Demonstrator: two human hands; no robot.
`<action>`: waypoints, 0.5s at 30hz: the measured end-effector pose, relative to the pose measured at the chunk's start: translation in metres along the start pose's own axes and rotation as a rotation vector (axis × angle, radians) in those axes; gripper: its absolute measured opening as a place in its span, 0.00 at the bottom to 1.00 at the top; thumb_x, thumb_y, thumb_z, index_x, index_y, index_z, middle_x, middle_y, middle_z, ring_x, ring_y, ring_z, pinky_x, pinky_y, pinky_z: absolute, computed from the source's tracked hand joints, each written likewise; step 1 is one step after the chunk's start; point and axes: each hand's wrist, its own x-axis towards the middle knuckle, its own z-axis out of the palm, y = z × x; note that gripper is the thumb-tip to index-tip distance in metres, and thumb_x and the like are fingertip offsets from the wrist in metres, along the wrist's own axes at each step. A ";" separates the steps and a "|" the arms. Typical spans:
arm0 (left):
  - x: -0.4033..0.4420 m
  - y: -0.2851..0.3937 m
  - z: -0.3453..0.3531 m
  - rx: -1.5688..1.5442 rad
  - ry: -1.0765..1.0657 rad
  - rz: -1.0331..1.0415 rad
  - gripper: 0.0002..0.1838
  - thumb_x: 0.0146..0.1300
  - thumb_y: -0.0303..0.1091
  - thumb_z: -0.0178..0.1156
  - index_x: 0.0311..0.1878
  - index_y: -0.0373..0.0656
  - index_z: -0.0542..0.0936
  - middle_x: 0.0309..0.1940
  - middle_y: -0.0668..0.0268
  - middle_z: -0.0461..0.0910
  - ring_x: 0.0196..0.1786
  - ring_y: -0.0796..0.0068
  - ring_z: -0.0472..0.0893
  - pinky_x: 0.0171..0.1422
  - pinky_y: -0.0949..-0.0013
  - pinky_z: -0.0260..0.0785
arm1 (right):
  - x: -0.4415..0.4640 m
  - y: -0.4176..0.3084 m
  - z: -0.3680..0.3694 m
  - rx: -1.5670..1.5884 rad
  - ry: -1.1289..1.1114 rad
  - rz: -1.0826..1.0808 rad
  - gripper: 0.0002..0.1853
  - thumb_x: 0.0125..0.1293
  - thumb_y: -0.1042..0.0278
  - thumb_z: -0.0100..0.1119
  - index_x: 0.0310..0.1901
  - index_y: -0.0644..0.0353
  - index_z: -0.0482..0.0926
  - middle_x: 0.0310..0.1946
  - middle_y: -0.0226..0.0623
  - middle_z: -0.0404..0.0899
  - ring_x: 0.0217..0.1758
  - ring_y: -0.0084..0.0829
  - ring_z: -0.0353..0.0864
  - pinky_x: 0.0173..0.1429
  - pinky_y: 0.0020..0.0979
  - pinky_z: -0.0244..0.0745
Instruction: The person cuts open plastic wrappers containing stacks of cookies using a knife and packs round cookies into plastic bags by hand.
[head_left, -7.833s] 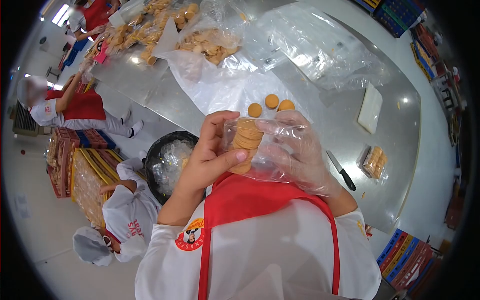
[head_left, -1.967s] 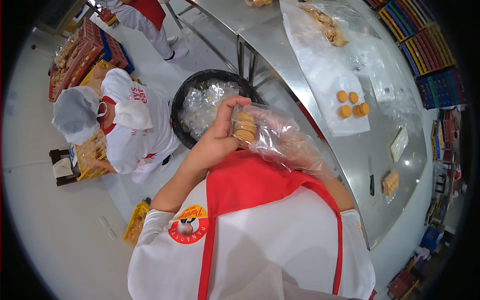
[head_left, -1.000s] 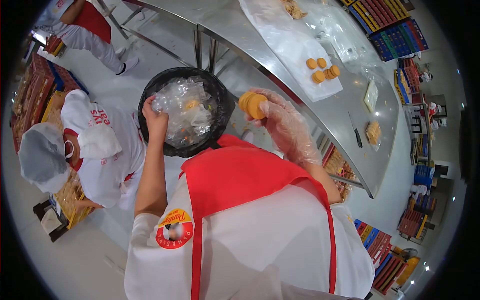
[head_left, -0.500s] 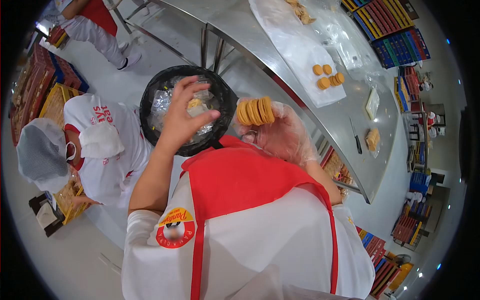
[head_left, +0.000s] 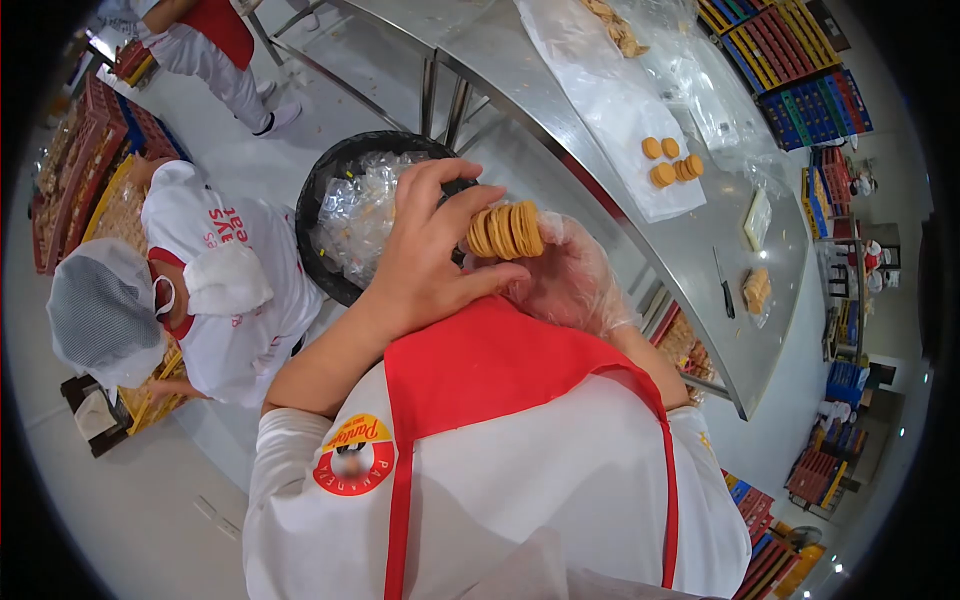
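- A stack of round, golden cookies [head_left: 505, 231] sits in front of the wearer's red apron [head_left: 500, 350], in the air between the bin and the table.
- The right hand [head_left: 572, 275], in a clear plastic glove, holds the stack from behind and below; its fingertips are partly hidden from where I stand.
- The bare left hand [head_left: 430, 245] is spread wide about the stack's near end, fingers above, thumb below. I cannot tell whether it touches.
- The cookies look light, dry and stiff, and I'd judge them brittle, apt to chip at the rims.
- Nothing seems to bind them, so the discs could slide apart. The surest hold would be gentle pressure on both flat ends, with a palm beneath.
- The loose glove may slip a little.
- Beyond the left hand is a black-lined bin [head_left: 309, 235] of crumpled plastic; on the steel table [head_left: 700, 262], more cookies [head_left: 662, 175] and a knife [head_left: 727, 298].
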 end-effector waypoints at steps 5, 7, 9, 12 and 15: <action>-0.005 -0.003 0.005 -0.118 0.061 0.042 0.34 0.38 0.42 0.81 0.50 0.43 0.79 0.53 0.55 0.72 0.57 0.54 0.72 0.59 0.56 0.68 | -0.001 0.002 -0.001 -0.038 -0.014 -0.027 0.32 0.62 0.52 0.63 0.63 0.63 0.68 0.53 0.41 0.74 0.55 0.34 0.76 0.59 0.33 0.73; -0.003 -0.001 0.007 -0.154 0.082 0.072 0.31 0.40 0.40 0.79 0.49 0.43 0.78 0.51 0.56 0.73 0.54 0.53 0.72 0.60 0.53 0.65 | -0.003 0.002 -0.001 -0.038 -0.014 -0.025 0.33 0.62 0.52 0.64 0.63 0.62 0.68 0.54 0.40 0.73 0.56 0.34 0.75 0.58 0.33 0.73; -0.004 0.000 0.008 -0.175 0.099 0.101 0.30 0.41 0.39 0.79 0.49 0.43 0.78 0.50 0.56 0.73 0.53 0.52 0.72 0.60 0.52 0.64 | -0.006 0.002 0.000 -0.029 -0.014 -0.022 0.33 0.61 0.52 0.64 0.63 0.61 0.68 0.55 0.39 0.73 0.57 0.33 0.75 0.58 0.33 0.73; -0.006 0.000 0.011 -0.184 0.116 0.139 0.31 0.41 0.37 0.78 0.50 0.44 0.77 0.50 0.56 0.73 0.53 0.53 0.72 0.59 0.52 0.64 | -0.010 0.004 0.001 -0.073 -0.055 -0.051 0.33 0.61 0.53 0.65 0.64 0.61 0.68 0.55 0.38 0.72 0.58 0.34 0.74 0.60 0.33 0.72; -0.007 0.000 0.012 -0.195 0.111 0.141 0.33 0.41 0.36 0.78 0.52 0.44 0.76 0.50 0.55 0.73 0.53 0.53 0.72 0.59 0.52 0.64 | -0.006 0.008 -0.005 -0.062 -0.067 -0.076 0.33 0.61 0.54 0.64 0.64 0.61 0.68 0.56 0.38 0.72 0.59 0.34 0.74 0.62 0.34 0.71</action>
